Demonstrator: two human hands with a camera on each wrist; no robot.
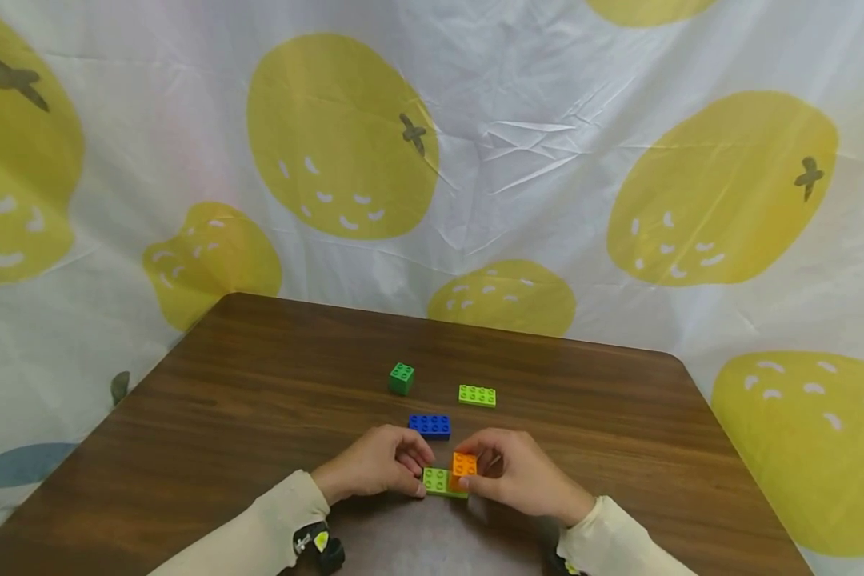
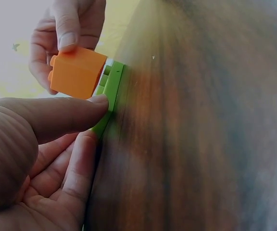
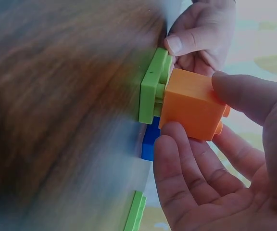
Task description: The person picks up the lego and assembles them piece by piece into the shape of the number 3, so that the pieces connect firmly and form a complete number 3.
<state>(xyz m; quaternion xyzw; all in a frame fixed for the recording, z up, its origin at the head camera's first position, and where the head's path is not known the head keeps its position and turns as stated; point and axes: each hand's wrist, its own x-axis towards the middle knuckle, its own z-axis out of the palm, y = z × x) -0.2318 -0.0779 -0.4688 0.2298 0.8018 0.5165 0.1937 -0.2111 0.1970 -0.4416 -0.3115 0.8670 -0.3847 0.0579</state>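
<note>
My left hand [image 1: 383, 462] pinches the left end of a flat light-green building plate [image 1: 435, 480] between thumb and fingers, down at the table. In my right hand [image 1: 526, 478] is a square orange building brick [image 1: 464, 463], pinched by thumb and fingertips. The orange brick sits over the right end of the plate, covering its studs in the head view. From the right wrist side, the orange brick [image 3: 189, 101] leans slightly against the plate's studs, its own studs pointing away from the plate [image 3: 150, 89].
Just beyond the hands lies a blue brick [image 1: 430, 426]. Farther back stand a small dark-green brick [image 1: 402, 378] and a second light-green plate [image 1: 478, 395]. The brown wooden table [image 1: 295, 368] ends at a fruit-print curtain [image 1: 468, 184].
</note>
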